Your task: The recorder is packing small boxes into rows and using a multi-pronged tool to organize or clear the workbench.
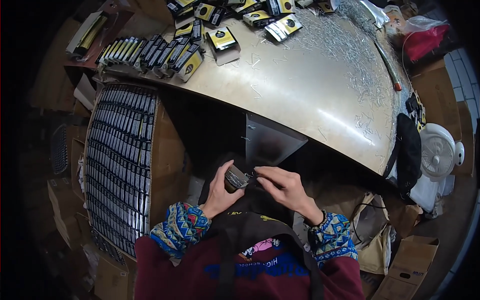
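Note:
My left hand (222,192) is wrapped round a small cardboard box (235,179), held above my lap with its open end up. Thin metal pieces show inside the box. Beside its opening, my right hand (286,186) has thumb and fingertips drawn together on small bent metal wires (249,174); how many is too small to tell. Ahead, the metal-topped table (300,95) carries a spread of similar loose bent wires (350,50). One yellow, black and white box (223,42) stands on it with its flap open.
A row of small boxes (150,54) lines the table's left edge, with more piled behind. On my left, a large carton (120,165) is packed with them. To the right are a brush (390,67), a white fan (436,150), a red bag (425,42) and an open carton (407,265).

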Tool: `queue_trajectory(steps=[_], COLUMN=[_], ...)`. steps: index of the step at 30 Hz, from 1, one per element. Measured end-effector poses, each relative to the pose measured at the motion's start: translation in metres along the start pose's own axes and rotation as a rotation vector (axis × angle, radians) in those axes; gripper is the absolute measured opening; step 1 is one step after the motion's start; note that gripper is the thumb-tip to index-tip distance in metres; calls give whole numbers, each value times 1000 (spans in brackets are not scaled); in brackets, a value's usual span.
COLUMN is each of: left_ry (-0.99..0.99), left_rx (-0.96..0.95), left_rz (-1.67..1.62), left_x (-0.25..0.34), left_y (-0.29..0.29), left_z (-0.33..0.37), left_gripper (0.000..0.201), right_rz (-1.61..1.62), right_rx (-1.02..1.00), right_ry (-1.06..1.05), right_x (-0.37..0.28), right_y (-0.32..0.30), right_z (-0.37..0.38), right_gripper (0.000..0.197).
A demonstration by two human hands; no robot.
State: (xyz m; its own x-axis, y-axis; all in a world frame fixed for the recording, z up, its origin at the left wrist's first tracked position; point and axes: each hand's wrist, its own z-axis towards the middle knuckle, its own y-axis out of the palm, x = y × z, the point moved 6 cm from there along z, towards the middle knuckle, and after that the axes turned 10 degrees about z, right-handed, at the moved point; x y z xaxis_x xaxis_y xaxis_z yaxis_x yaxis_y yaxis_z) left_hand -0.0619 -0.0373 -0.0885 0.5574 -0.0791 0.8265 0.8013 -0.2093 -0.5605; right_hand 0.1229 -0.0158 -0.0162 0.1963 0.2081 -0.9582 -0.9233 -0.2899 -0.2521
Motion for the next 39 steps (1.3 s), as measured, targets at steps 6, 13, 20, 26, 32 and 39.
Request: queue_trajectory(steps=[6,13,20,26,32,39], left_ry=[65,79,146,367,137,234], left_rx=[48,12,168,215,207,189], left_rz=[-187,-229,10,180,182,327], left_x=[28,52,63,79,82,87], left_y=[3,-3,-9,-6,-11,-7], left_z=[33,45,47,51,58,56], left_gripper=[84,82,87,74,69,58], right_rz=[45,25,-249,-252,183,394], right_rx=[83,286,446,237,389,544], right_ry=[68,-15,-198,-190,32,328], right_x=[6,-14,-36,-25,-6,5], right_y=[2,-14,-23,0,-2,-2], right_z=[6,12,10,12,9,7], right_gripper=[20,12,23,28,23,18])
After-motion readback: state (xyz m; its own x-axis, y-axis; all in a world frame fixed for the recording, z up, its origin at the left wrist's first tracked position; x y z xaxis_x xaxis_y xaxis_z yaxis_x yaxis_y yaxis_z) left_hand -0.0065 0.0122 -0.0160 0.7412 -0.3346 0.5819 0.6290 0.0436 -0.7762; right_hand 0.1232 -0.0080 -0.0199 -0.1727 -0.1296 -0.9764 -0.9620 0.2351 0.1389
